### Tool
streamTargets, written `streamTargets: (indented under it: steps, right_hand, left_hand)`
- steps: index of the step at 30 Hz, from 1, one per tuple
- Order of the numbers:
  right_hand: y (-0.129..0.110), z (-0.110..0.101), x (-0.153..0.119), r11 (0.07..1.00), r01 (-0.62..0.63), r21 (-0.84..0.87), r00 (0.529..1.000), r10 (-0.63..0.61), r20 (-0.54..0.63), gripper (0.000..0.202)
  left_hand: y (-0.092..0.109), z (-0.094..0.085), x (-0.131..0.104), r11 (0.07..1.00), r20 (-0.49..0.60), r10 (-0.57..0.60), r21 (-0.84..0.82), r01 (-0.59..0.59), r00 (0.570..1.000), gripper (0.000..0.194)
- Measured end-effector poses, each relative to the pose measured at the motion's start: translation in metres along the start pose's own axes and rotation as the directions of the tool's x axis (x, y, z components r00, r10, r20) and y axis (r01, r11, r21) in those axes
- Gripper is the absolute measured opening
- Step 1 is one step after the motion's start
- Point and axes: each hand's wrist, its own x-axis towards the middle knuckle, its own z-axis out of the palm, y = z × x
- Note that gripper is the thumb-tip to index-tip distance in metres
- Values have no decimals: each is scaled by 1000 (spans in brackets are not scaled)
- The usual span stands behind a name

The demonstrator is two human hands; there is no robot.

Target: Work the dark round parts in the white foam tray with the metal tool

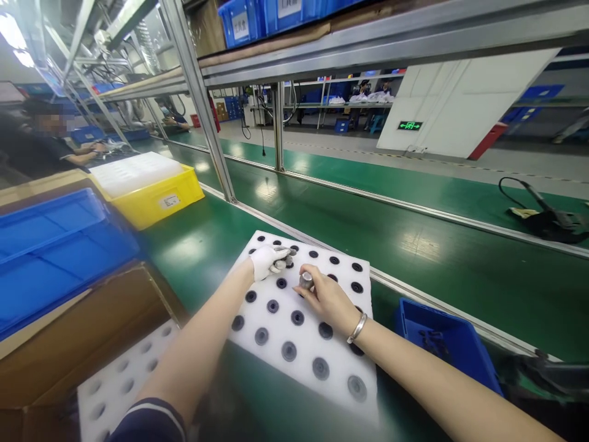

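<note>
Foam tray (322, 344) lies on the table (193, 245), small bin (448, 344) at its right

A white fabric glove is worn on the left hand (265, 261), ending at the wrist, with the forearm left bare. A dark navy sleeve edged with a thin pale stripe is seen at the left upper arm. The right hand (327, 301) is ungloved, and a slim silver bangle is worn at its wrist.

Green exit sign (410, 125) on white wall (460, 104); bin labels unreadable.
</note>
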Motion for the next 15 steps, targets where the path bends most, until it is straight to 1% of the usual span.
streamTargets:
  steps: [2,4,7,9,12,15]
  right_hand:
    - [1,0,0,992,-84,94,995,88,-40,25]
    - [2,-1,-1,981,-123,153,991,130,-40,26]
    - [1,-1,-2,991,-96,95,995,97,1,26]
    - [0,1,-4,993,-106,58,994,105,19,29]
    - [3,9,-6,991,-133,21,991,133,-7,38]
    - [13,15,-5,984,-177,-22,984,177,-29,47]
  left_hand:
    - [-2,2,2,999,-9,27,-16,-27,1000,23]
    - [-3,4,3,999,-19,38,-15,-38,999,24]
    - [-3,7,2,1000,-1,27,-2,-27,1000,18]
    - [-2,10,1,1000,6,13,13,-13,1000,17]
    - [-2,12,0,999,-17,12,35,-11,1000,18]
    - [-2,11,3,997,-49,52,54,-49,997,19]
